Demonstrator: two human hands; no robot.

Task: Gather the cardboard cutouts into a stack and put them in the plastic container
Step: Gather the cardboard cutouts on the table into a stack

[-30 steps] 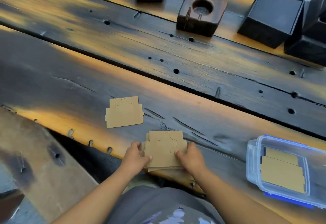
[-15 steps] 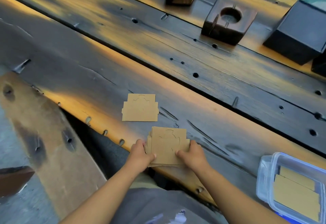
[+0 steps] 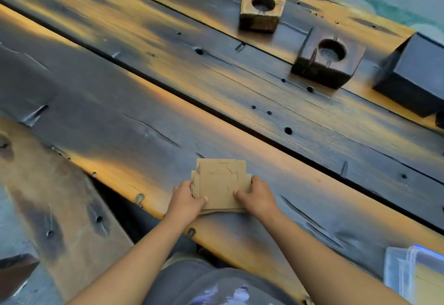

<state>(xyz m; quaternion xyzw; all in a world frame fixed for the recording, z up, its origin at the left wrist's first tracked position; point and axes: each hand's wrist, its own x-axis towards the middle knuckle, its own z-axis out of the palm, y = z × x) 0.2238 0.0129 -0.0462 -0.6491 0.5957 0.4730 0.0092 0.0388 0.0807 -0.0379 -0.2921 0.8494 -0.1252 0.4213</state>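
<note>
A stack of brown cardboard cutouts lies on the dark wooden table near its front edge. My left hand grips the stack's left side, thumb on top. My right hand grips its right side, thumb on top as well. Another cutout's edge shows under the far side of the stack. The clear plastic container with a blue rim sits at the lower right corner, cut off by the frame, with cardboard inside it.
Two wooden blocks with round holes and a black box stand at the back right. A wooden bench plank runs along the lower left, with a gap between it and the table.
Both hands have pushed the stack away and left, over the single cutout that lay apart on the table. The view has shifted left, so the container is nearly out of the frame.
</note>
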